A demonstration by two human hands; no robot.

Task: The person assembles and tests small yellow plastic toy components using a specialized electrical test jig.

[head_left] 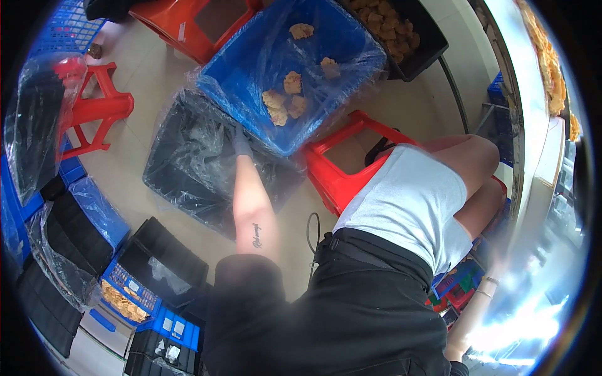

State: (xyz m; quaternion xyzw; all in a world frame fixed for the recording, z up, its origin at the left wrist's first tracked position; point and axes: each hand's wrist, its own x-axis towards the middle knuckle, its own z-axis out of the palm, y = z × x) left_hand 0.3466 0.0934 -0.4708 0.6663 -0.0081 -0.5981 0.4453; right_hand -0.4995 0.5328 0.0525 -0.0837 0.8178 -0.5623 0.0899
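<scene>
My left hand [241, 145], in a thin grey glove, reaches down to a black crate [164, 178] lined with clear plastic. It is beside the near-left edge of a blue crate [219, 70], also lined with clear plastic. Several pale, lumpy, flat pieces [293, 82] lie scattered in the blue crate. The left fingers are mostly lost against the dark plastic, so their pose and any grip do not show. My right hand [498, 262] is off to the right, beside the bright work surface, washed out by glare. Bracelets circle that wrist.
Under the blue crate's near right corner stands a red stool [335, 182]; another red stool [100, 103] is at left. A black bin [433, 44] of brown pieces stands at the far right. Stacked crates [169, 257] line the lower left. A dark cable [454, 94] crosses the floor.
</scene>
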